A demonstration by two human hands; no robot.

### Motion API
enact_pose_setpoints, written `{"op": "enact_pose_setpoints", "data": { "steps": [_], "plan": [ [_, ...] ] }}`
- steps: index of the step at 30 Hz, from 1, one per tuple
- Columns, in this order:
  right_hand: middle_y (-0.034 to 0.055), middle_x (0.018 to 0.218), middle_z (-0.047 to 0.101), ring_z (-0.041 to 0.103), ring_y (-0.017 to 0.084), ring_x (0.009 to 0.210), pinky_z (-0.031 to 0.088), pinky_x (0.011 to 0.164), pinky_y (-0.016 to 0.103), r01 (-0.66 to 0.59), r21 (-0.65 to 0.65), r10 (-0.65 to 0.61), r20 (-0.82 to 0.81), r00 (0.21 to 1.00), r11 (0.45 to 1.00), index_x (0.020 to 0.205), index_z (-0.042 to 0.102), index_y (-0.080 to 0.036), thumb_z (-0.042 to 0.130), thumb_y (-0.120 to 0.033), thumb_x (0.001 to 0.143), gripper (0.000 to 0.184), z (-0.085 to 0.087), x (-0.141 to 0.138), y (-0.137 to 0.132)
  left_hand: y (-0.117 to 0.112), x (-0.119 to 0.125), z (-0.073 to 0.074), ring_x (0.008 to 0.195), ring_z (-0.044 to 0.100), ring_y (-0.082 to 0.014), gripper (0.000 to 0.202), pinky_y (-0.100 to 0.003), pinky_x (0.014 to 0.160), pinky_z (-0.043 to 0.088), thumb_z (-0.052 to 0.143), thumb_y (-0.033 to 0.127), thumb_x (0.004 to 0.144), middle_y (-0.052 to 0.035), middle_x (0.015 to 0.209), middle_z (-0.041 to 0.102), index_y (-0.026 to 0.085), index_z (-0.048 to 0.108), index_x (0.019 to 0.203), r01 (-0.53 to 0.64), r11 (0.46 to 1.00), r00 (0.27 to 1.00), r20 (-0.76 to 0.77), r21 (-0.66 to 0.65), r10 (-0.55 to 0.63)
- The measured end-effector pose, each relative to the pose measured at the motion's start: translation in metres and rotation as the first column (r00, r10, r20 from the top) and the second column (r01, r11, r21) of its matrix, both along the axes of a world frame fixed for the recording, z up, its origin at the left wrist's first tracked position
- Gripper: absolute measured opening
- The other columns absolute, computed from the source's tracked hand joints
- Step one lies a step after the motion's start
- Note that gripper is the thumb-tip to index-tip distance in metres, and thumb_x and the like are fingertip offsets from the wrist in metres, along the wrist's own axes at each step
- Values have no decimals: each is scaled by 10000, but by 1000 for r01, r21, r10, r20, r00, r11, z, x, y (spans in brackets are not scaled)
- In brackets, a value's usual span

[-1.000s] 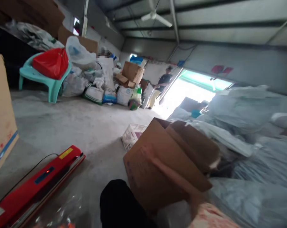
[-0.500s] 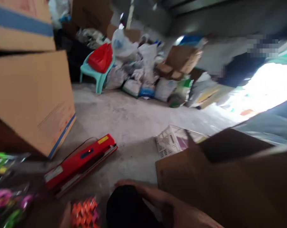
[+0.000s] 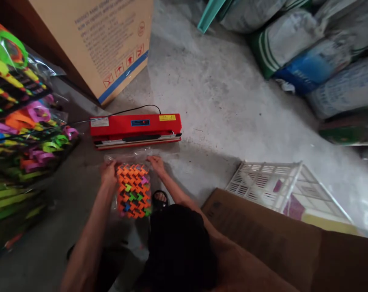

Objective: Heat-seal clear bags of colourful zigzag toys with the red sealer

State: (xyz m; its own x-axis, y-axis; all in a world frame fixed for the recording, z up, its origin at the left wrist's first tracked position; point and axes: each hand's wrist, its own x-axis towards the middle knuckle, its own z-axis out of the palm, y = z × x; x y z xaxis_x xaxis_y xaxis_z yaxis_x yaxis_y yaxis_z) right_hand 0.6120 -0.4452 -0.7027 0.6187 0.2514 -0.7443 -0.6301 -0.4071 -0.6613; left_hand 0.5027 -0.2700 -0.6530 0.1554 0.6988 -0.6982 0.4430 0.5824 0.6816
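Note:
A clear plastic bag [image 3: 133, 190] packed with rows of orange zigzag pieces, and a few green, purple and blue ones, hangs between my hands. My left hand [image 3: 108, 171] is closed on the bag's upper left corner. At the upper right corner, my right hand [image 3: 156, 163] pinches the plastic edge. Just beyond the bag's open-looking top lies a red heat sealer [image 3: 117, 129] on the floor, with a small red light on its panel. The bag's top edge is close to the sealer's front; whether they touch I cannot tell.
Clear bags of colourful plastic toys [image 3: 34, 117] are piled at the left. A large cardboard box [image 3: 110, 44] stands behind the sealer, whose black cord [image 3: 141, 107] runs left. At the right are an open carton [image 3: 263, 235], a white plastic crate [image 3: 257, 178] and stuffed sacks [image 3: 293, 44].
The view has tilted down towards the floor. My hands, low and partly hidden before, are now both at the bag's top corners, and the bag is up in front of the sealer.

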Motion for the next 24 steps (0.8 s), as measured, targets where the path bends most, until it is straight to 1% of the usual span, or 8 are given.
{"op": "enact_pose_setpoints", "data": {
  "steps": [2, 5, 8, 10, 14, 17, 21, 24],
  "plan": [
    [44, 828, 723, 695, 229, 959, 589, 883, 334, 60, 10, -60, 2, 998, 998, 700, 656, -260, 788, -408, 984, 347, 4, 6, -9, 8, 9, 0, 593, 637, -147, 277, -245, 583, 562, 881, 266, 777, 24, 657, 661, 232, 607, 756, -59, 998, 998, -15, -25, 59],
    [40, 804, 735, 671, 210, 839, 551, 763, 316, 83, 44, -81, -50, 995, 996, 724, 678, -247, 875, -437, 942, 351, 10, 11, -17, 17, 30, 1, 591, 629, -140, 197, -222, 557, 517, 853, 205, 716, 25, 681, 685, 215, 672, 794, -21, 998, 1000, 11, -53, 22],
    [-1, 692, 643, 592, 182, 734, 495, 710, 302, 114, 67, -111, -54, 992, 991, 707, 662, -238, 930, -393, 893, 361, 6, 19, -8, 19, 52, -3, 613, 615, -143, 189, -221, 561, 494, 837, 143, 680, 17, 707, 701, 204, 705, 801, 9, 1000, 999, 34, -17, -8],
    [-25, 652, 561, 560, 178, 739, 488, 723, 294, 178, 47, -178, -1, 984, 983, 697, 611, -250, 881, -398, 935, 390, 1, 27, -2, 19, 60, -8, 653, 611, -136, 184, -217, 618, 514, 804, 113, 680, 27, 719, 693, 204, 676, 775, -36, 999, 997, 72, 25, 34],
    [-19, 782, 635, 621, 187, 893, 518, 836, 269, 267, 50, -272, 188, 944, 962, 770, 642, -251, 788, -357, 940, 248, -5, 46, -3, 18, 61, -19, 664, 572, -104, 219, -193, 657, 476, 782, 99, 677, 63, 712, 637, 208, 619, 775, -132, 990, 986, 114, 56, 125],
    [-25, 782, 638, 590, 172, 853, 485, 823, 257, 307, 54, -311, 261, 914, 950, 769, 678, -239, 752, -274, 895, 150, -6, 57, -6, 16, 59, -27, 620, 546, -107, 247, -204, 614, 439, 760, 115, 683, 80, 719, 620, 226, 616, 850, -156, 987, 984, 90, 50, 151],
    [-46, 653, 521, 468, 155, 691, 397, 686, 273, 392, -18, -384, 155, 910, 920, 690, 583, -255, 718, -314, 943, 293, -8, 66, 0, 15, 59, -40, 633, 544, -105, 259, -214, 654, 457, 749, 134, 712, 84, 769, 619, 235, 605, 901, -158, 983, 985, 89, 98, 149],
    [-53, 604, 470, 442, 156, 667, 370, 652, 278, 410, -53, -393, 200, 898, 910, 643, 513, -271, 734, -369, 962, 400, -11, 69, 9, 22, 62, -52, 756, 617, -139, 262, -253, 774, 528, 771, 125, 744, 67, 808, 611, 237, 568, 866, -165, 969, 986, 48, 181, 159]
  ]
}}
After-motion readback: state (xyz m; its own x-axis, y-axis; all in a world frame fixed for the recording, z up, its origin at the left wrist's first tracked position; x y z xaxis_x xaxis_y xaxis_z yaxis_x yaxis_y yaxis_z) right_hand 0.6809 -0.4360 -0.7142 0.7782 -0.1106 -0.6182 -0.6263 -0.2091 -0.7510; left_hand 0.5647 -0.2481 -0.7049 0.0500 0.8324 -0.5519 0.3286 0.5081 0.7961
